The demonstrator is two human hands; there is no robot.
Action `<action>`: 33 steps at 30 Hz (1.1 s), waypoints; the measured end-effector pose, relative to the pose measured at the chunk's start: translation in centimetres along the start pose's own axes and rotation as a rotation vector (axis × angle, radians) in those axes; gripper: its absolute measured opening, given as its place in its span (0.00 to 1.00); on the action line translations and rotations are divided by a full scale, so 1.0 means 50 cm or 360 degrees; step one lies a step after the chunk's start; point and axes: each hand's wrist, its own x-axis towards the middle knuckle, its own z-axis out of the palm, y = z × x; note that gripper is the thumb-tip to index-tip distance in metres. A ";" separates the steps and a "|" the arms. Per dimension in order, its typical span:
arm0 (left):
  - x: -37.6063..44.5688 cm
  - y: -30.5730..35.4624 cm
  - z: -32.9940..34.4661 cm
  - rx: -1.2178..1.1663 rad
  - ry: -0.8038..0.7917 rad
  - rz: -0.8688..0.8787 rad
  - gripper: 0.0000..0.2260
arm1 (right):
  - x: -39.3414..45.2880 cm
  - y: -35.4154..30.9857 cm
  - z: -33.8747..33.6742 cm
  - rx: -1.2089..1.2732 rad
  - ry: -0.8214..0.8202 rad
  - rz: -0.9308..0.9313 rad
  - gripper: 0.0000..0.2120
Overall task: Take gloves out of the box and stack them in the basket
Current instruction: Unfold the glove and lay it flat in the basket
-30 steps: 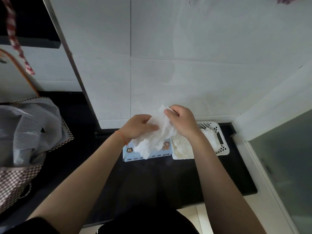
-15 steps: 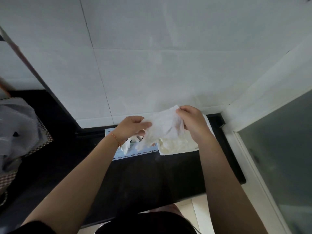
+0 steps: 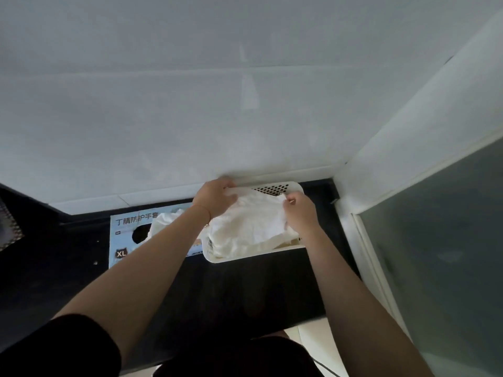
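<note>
A white perforated basket [image 3: 246,257] stands on the black counter against the wall, with a pile of white gloves in it. Spread flat over that pile lies a white glove [image 3: 254,217], pinched at its left end by my left hand [image 3: 215,197] and at its right end by my right hand [image 3: 300,213]. Left of the basket lies the light blue glove box [image 3: 123,235], marked XL. More white gloves [image 3: 166,220] bulge out of its oval opening. My left forearm crosses over the box's right part.
The black counter [image 3: 245,289] runs from the white tiled wall to its front edge near me. A white wall corner and a frosted glass panel [image 3: 446,254] close off the right side. A checkered bag edge [image 3: 9,227] shows at far left.
Both hands have carried the glove to the right, from above the box down onto the pile in the basket, and stretched it out flat. The camera has turned right.
</note>
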 end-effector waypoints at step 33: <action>-0.064 0.015 0.166 0.0999 -0.0091 0.0641 0.27 | 0.037 0.023 0.034 -0.0937 0.0049 -0.0860 0.10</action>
